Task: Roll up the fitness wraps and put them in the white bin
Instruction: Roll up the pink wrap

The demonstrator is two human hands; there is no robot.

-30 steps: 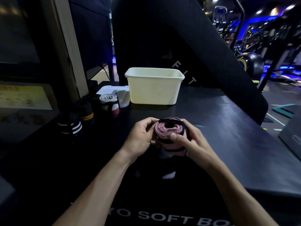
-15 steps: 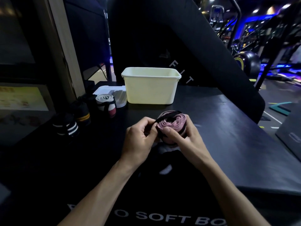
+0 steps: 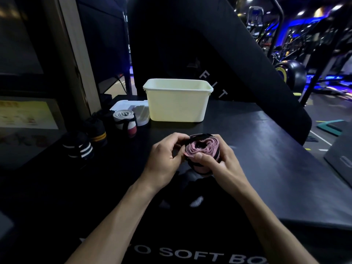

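A pink fitness wrap [image 3: 202, 149], rolled into a coil with a black strap round it, is held above the black soft box [image 3: 266, 149]. My right hand [image 3: 219, 164] grips the roll from the right, thumb on its front edge. My left hand [image 3: 163, 157] pinches the black strap at the roll's left side. The white bin [image 3: 178, 103] stands open behind the hands, near the far edge. Three rolled wraps stand in a row at the left: a white-and-red wrap [image 3: 124, 122], a black wrap with yellow stripes [image 3: 97, 130], a black wrap with white stripes [image 3: 79, 147].
The bin's white lid [image 3: 133, 111] lies flat to the left of the bin. A slanted black pad [image 3: 219, 54] rises behind the bin. Gym equipment and a dark ball [image 3: 291, 73] are at the far right. A wooden post [image 3: 62, 54] stands at the left.
The pink roll has turned so its coiled end faces up more, and both hands have shifted slightly away from me while the left fingers work the black strap.
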